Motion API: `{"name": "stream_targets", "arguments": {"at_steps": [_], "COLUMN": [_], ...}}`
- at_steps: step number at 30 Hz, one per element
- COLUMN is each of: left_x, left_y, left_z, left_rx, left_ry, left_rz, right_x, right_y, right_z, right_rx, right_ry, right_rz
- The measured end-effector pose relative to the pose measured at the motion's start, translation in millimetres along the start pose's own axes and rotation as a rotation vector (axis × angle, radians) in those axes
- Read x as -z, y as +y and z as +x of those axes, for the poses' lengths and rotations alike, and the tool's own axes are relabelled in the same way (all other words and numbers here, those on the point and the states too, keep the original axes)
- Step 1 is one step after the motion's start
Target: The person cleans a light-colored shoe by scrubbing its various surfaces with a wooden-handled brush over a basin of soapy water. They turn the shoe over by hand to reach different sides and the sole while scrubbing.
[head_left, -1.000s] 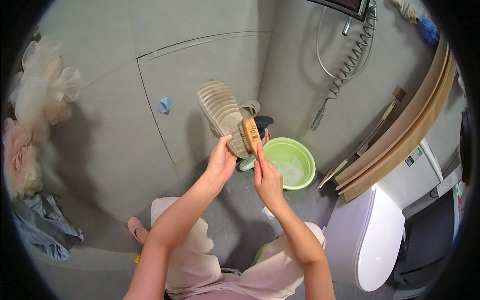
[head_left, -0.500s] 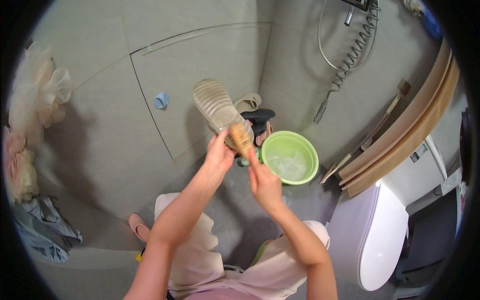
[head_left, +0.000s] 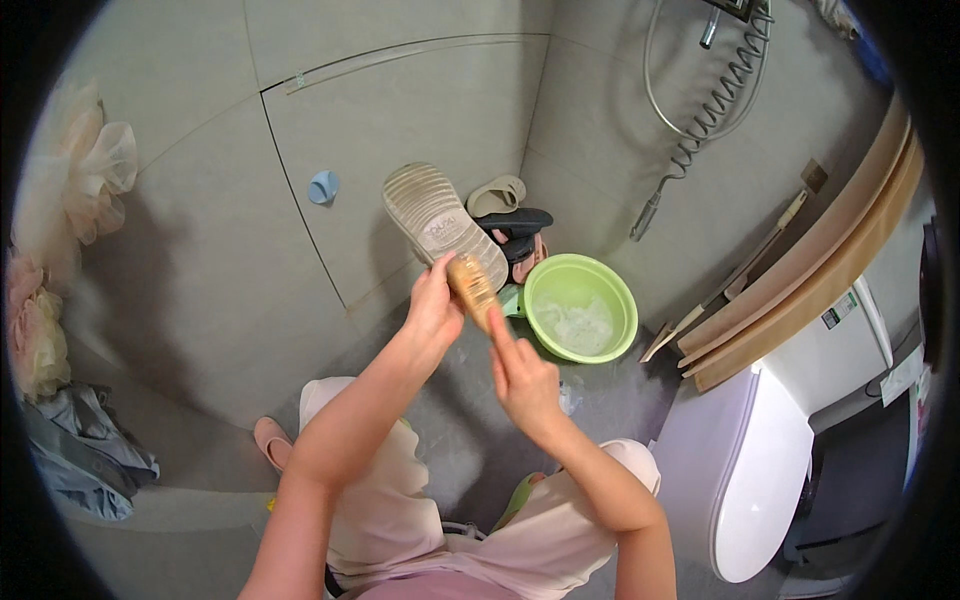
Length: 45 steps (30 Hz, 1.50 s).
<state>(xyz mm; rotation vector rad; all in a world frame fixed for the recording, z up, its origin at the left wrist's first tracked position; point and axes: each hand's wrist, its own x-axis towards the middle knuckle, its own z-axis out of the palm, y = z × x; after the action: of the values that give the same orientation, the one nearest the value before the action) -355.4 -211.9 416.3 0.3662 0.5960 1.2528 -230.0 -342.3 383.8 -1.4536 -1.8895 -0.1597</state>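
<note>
My left hand [head_left: 435, 305] is closed round the near end of a slipper [head_left: 430, 215], whose ribbed, greyish-beige sole faces up toward me. In my right hand [head_left: 524, 378] is a scrub brush [head_left: 472, 288] with a wooden back, gripped by its handle with the forefinger stretched along it. The brush head lies against the near end of the sole, beside my left fingers; its bristles are hidden underneath. Just right of the brush, a green basin [head_left: 632, 318] on the floor holds cloudy, sudsy water.
Other slippers [head_left: 515, 222] lean in the wall corner behind the basin. A coiled shower hose [head_left: 708, 115] hangs on the right wall. Tan boards [head_left: 800, 270], a long-handled tool [head_left: 745, 265] and a white toilet [head_left: 765, 475] stand at right. Mesh bath puffs [head_left: 95, 185] hang at left.
The brush has shifted slightly left and down along the sole, and my right hand has come down with it. My left hand keeps its hold on the slipper.
</note>
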Motion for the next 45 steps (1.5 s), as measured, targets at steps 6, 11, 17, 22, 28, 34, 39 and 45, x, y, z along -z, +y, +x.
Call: {"name": "stream_targets", "arguments": {"at_steps": [6, 11, 17, 22, 28, 34, 39, 45], "left_x": [7, 27, 26, 30, 36, 25, 17, 23], "left_y": [-2, -1, 5, 9, 20, 22, 16, 22], "left_z": [-5, 6, -8, -7, -10, -23, -25, -18], "left_rx": [0.006, -0.032, -0.038, 0.004, -0.05, -0.075, -0.069, -0.046], "left_ry": [-0.058, 0.03, -0.106, -0.143, -0.103, -0.187, -0.154, -0.391], "left_rz": [-0.038, 0.081, 0.079, 0.097, 0.276, 0.394, 0.247, 0.113], "right_x": [3, -4, -4, -3, -8, -6, 7, -2], "right_y": [24, 4, 3, 22, 4, 0, 12, -1], "right_z": [14, 4, 1, 18, 10, 5, 24, 16], "right_rx": [-0.04, 0.09, 0.063, -0.046, 0.031, 0.014, -0.104, 0.102], "right_ry": [0.172, 0.061, 0.072, 0.156, 0.101, 0.096, 0.107, 0.141], "right_rz": [0.015, 0.013, 0.066, 0.075, 0.12, 0.12, 0.126, 0.147]}}
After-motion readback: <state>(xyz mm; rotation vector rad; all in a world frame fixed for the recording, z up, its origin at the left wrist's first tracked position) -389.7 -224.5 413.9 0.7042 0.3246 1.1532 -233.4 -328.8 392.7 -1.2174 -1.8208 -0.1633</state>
